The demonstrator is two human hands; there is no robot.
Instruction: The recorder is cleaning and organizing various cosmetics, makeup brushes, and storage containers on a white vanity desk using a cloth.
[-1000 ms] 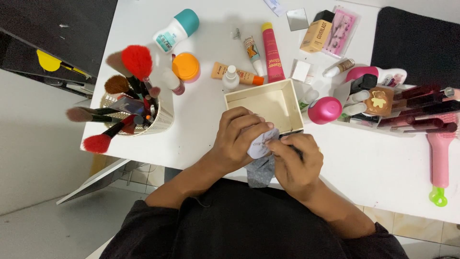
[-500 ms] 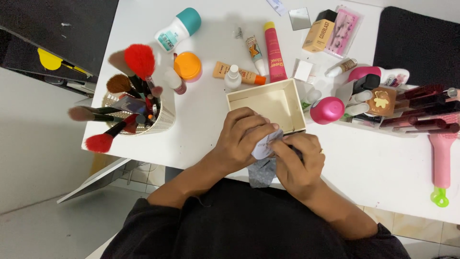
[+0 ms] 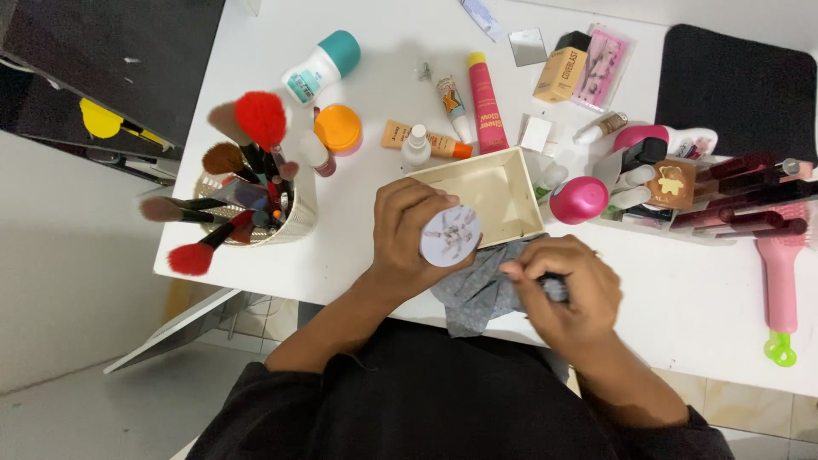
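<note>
Left hand point(image 3: 407, 234) grasps round white compact point(image 3: 449, 235), printed face up, at near corner of open cream box point(image 3: 477, 192). Right hand point(image 3: 569, 294) pinches grey cloth point(image 3: 477, 290), fingers clenched on it, just right of compact, at white table point(image 3: 682, 298) edge.

White table point(image 3: 375, 183), cluttered. Left: mesh cup point(image 3: 294, 217) of makeup brushes, red-tufted ones sticking out. Upper centre: teal-capped roll-on bottle point(image 3: 324, 64), orange-lidded jar point(image 3: 338, 129), pink tube point(image 3: 485, 102). Right: round pink container point(image 3: 578, 199), pink hairbrush point(image 3: 782, 277), row of dark tubes, possibly lip glosses point(image 3: 741, 200).
</note>
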